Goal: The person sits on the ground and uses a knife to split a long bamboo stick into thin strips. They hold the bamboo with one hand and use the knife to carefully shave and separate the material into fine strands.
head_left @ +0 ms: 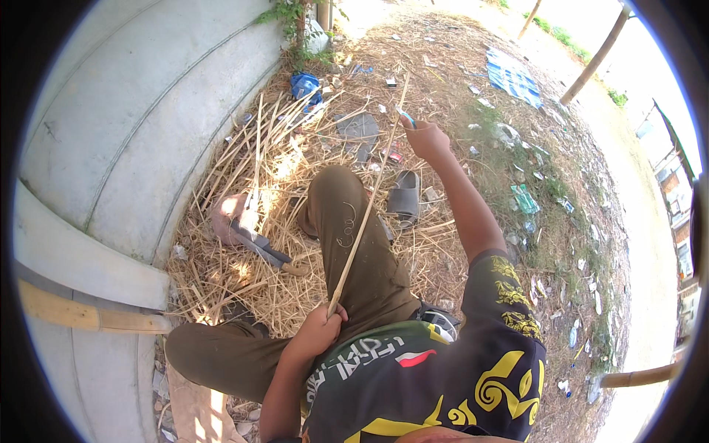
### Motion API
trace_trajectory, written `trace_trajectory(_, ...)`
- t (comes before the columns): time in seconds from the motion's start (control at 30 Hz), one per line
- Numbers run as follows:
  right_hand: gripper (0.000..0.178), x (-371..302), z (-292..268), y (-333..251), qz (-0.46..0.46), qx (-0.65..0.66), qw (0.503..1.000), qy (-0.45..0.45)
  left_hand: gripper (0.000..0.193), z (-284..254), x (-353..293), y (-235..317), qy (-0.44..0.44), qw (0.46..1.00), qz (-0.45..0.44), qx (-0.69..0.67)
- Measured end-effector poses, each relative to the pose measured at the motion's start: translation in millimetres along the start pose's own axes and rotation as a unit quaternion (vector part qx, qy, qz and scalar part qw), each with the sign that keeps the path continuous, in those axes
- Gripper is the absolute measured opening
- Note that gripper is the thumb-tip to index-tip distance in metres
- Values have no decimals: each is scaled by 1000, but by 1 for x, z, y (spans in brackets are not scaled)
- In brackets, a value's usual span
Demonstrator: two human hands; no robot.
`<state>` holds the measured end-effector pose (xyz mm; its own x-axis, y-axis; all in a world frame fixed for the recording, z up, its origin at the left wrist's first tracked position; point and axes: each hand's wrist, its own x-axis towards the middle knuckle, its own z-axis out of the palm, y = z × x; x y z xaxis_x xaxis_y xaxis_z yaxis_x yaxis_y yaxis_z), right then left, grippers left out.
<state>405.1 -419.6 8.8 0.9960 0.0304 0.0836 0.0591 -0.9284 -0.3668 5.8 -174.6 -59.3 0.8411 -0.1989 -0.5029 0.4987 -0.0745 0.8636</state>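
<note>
A long thin bamboo strip (369, 198) slants across my raised knee, running away from me up toward the far side. Its near end is gripped in my left hand (319, 331), closed by my lap. My right arm is stretched far forward, and my right hand (427, 140) is closed around a small knife (405, 116) with a light blue part showing. The knife's pale blade lies at or against the strip near its far end; exact contact is too small to tell. Thin curled shavings (348, 225) rest on my brown trouser leg.
A large blade with a wooden handle (297, 270) leans by a reddish block (227, 219) on my left. Several bamboo strips (258, 151) lie among shavings along a grey wall (148, 111). A grey sandal (404, 198), blue bag (305, 87) and blue-white sheet (513, 77) lie ahead.
</note>
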Motion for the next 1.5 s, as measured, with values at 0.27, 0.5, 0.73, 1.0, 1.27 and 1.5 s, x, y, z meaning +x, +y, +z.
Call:
trace_trajectory(0.27,66,-108,23,3,-153,2,987,-58,16,-1,4,-13,26,997,47,58)
trace_trajectory(0.5,52,-230,22,-13,-318,-36,941,-113,16,4,-5,5,59,989,54,125)
trace_trajectory(0.73,52,-305,23,-31,-342,-39,929,-135,15,2,-5,-5,66,988,68,121)
trace_trajectory(1.0,55,-233,23,-19,-259,-89,962,-5,15,3,-6,-2,60,989,51,124)
trace_trajectory(1.27,76,-81,3,-10,-87,-85,992,-43,17,2,-2,-4,54,988,51,133)
trace_trajectory(1.5,82,14,-6,11,-29,-106,994,-4,18,1,-1,-5,44,990,55,123)
